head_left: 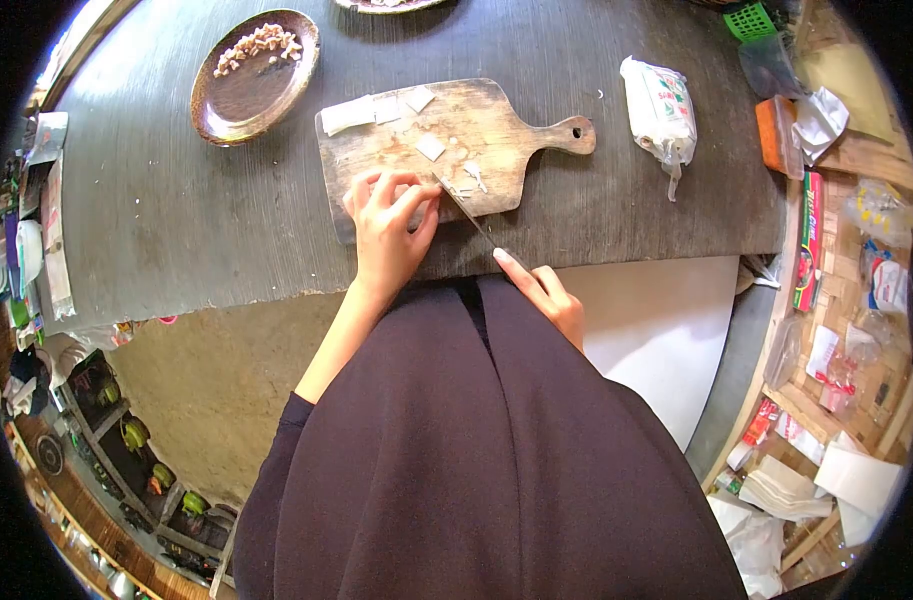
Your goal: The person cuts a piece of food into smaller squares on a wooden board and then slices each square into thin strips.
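My right hand (543, 293) is closed round the handle of a knife (468, 213), its blade slanting up and left over the wooden cutting board (506, 185). The blade tip lies close to the fingertips of my left hand (391, 215). Those fingers are curled and pressed down on the board's near edge; whatever is under them is hidden. White pieces lie on the board: a long block (347, 116) at the far left corner, a flat square (430, 147) near the middle, and small scraps (475, 177) right of the blade.
A brown oval plate (244, 120) with small diced pieces stands at the back left. Right of the board lies a white plastic packet (660, 112). A green basket (751, 20) and an orange sponge-like block (776, 138) sit at the right edge. Shelves with gas cylinders (134, 432) are lower left.
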The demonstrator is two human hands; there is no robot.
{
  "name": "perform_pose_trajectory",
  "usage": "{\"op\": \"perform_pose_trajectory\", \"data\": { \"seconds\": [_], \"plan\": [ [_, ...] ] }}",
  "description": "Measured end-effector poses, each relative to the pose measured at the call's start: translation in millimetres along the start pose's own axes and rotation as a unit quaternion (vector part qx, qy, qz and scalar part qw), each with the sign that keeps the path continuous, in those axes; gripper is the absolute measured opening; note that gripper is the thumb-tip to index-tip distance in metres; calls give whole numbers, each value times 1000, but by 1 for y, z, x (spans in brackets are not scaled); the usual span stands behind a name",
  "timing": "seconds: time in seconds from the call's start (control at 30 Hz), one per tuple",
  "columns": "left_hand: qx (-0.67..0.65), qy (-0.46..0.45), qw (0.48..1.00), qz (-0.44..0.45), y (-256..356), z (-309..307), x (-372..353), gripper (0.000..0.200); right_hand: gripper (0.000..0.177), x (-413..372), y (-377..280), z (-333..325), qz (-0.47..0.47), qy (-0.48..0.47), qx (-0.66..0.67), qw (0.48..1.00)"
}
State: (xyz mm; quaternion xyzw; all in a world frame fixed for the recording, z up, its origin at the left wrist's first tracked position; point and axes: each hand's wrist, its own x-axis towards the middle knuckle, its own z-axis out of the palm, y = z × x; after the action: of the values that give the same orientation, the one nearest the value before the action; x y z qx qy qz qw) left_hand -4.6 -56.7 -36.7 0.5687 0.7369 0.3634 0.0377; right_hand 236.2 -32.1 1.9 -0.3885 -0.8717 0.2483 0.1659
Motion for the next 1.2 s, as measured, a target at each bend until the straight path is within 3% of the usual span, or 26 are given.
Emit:
{"op": "perform_pose_trajectory", "data": {
  "seconds": [0.1, 0.17, 0.27, 1.2],
  "plan": [
    [-4, 1, 1000, -3, -2, 1, 0, 21, 62, 8, -4, 0, 32, -23, -3, 999],
    [-5, 3, 1000, 1, -1, 1, 0, 21, 44, 7, 0, 6, 14, -28, -11, 999],
    [-3, 4, 1000, 0, -1, -1, 1, 21, 60, -1, 8, 16, -8, 25, 9, 1000],
    [-7, 10, 1000, -2, 1, -2, 2, 22, 61, -6, 7, 13, -3, 1, 4, 1000]
  ]
}}
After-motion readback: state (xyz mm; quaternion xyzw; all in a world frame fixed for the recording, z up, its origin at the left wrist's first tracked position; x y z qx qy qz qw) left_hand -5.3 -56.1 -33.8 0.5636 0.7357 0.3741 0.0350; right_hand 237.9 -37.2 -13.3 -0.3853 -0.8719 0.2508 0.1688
